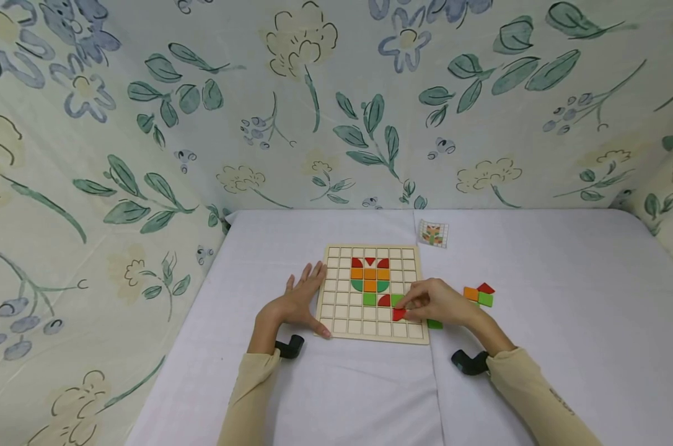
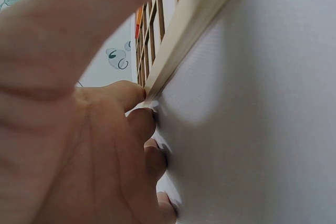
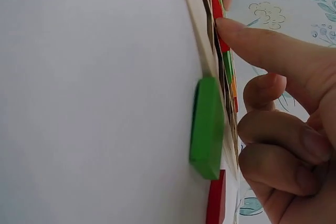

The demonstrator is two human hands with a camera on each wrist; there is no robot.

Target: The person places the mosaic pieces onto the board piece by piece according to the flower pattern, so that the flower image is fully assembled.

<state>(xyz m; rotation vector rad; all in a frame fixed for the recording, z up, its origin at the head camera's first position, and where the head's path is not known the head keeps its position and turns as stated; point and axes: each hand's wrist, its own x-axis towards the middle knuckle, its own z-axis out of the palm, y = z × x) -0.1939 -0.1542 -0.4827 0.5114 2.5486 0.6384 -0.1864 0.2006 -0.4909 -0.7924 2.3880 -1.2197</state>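
Note:
A square wooden grid board [image 1: 336,322] lies on the table, with red, orange and green pieces set in some of its cells as a flower shape. My left hand [image 1: 297,303] is spread along the board's left edge, thumb at the lower corner and fingertips at the side. Over the board's lower right, my right hand [image 1: 439,300] pinches a red piece [image 1: 399,314] between thumb and index finger. In the right wrist view the thumb presses on this red piece [image 3: 216,6], which lies low over the grid. A green piece [image 1: 392,300] beside it is partly covered by the fingers.
A green block [image 1: 435,324] lies against the board's right edge, below my right hand. Farther right sit an orange block [image 1: 471,293], a red block [image 1: 486,288] and another green block [image 1: 485,300]. A small pattern card [image 1: 434,233] lies behind the board on the white cloth [image 1: 359,396].

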